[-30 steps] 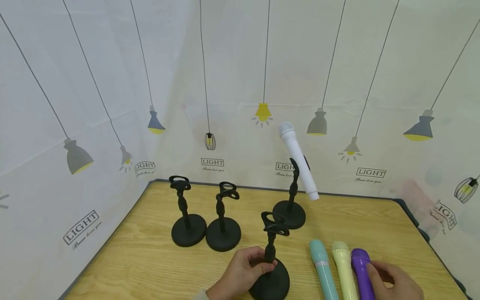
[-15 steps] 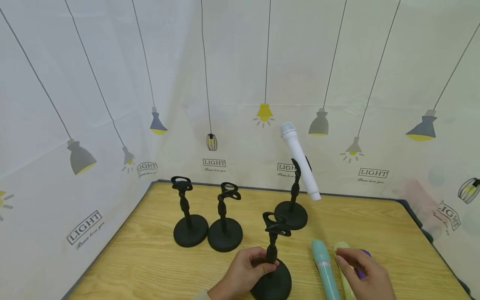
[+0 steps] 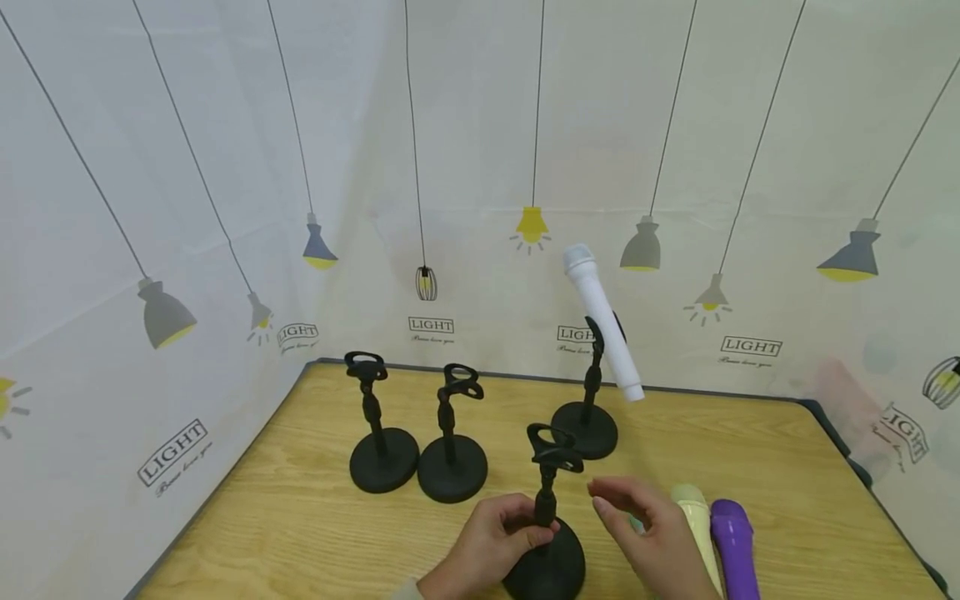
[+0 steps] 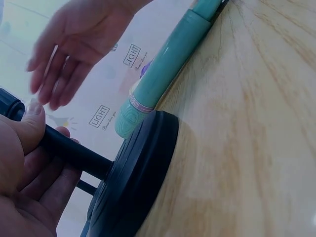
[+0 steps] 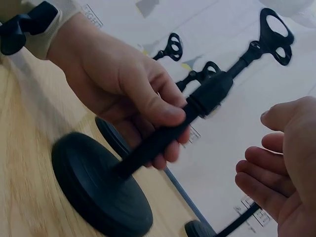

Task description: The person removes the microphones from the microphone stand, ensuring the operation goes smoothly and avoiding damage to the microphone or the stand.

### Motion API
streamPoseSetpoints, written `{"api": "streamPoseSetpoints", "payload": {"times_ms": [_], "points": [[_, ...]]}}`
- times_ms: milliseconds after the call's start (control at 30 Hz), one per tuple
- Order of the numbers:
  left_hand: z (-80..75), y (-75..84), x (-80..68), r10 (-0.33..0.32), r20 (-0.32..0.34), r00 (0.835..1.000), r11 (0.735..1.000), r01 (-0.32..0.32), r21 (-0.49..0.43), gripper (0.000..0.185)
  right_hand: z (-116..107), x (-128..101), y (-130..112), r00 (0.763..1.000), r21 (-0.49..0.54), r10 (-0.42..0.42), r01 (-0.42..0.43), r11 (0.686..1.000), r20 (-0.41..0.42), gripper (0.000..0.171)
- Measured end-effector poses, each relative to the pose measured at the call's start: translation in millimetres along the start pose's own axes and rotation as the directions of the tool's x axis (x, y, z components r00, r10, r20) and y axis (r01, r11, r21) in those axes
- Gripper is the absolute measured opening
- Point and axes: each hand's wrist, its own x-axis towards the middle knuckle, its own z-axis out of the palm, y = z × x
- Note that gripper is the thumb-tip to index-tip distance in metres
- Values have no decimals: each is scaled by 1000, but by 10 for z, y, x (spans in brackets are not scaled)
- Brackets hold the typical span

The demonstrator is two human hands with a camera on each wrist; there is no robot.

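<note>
The left hand (image 3: 487, 542) grips the near stand (image 3: 546, 505) by its stem. The right hand (image 3: 656, 533), just right, mostly hides a green mic (image 3: 637, 524); yellow (image 3: 697, 518) and purple mics (image 3: 735, 546) lie farther right. A far stand (image 3: 587, 432) holds a tilted white mic (image 3: 604, 323); two stands (image 3: 452, 469) stand left.

1. The left hand (image 3: 487, 537) reaches in from the lower edge of the head view and grips firmly, its thumb set opposite the curled fingers.
2. A pale sleeve cuff (image 5: 63, 20) lies around the left wrist (image 5: 74, 44).
3. The right hand (image 3: 656, 533) hovers near the left, apart from it, fingers loosely bent.
4. Its thumb stands away from those fingers, fingertips pointing leftward.
</note>
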Motion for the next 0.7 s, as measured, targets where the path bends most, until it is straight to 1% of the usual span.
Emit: {"api": "streamPoseSetpoints", "payload": {"times_ms": [67,167,200,267,467,600,700], "points": [[-6,4,-1,-2,2,1000,1000,2,-2,16,76,8,-17,998,48,-57,56,997,6,19],[-12,7,-4,0,4,1000,1000,0,-6,16,185,9,-53,984,98,-178,179,979,-17,21],[-12,8,-5,0,4,1000,1000,0,-8,16,218,6,-67,979,105,-202,204,973,-26,21],[-13,4,-6,5,3,1000,1000,-4,-10,17,271,1,-108,975,121,-218,220,968,-36,22],[-27,-33,-11,11,4,1000,1000,-11,1,18,378,-30,-198,983,176,-181,180,968,-15,27],[-42,-52,-5,-11,-3,1000,1000,11,18,17,424,-51,-249,990,175,-138,140,975,-20,31],[-49,-58,-1,-26,-3,1000,999,26,27,17,447,-48,-281,996,173,-87,89,981,-19,32]]}}
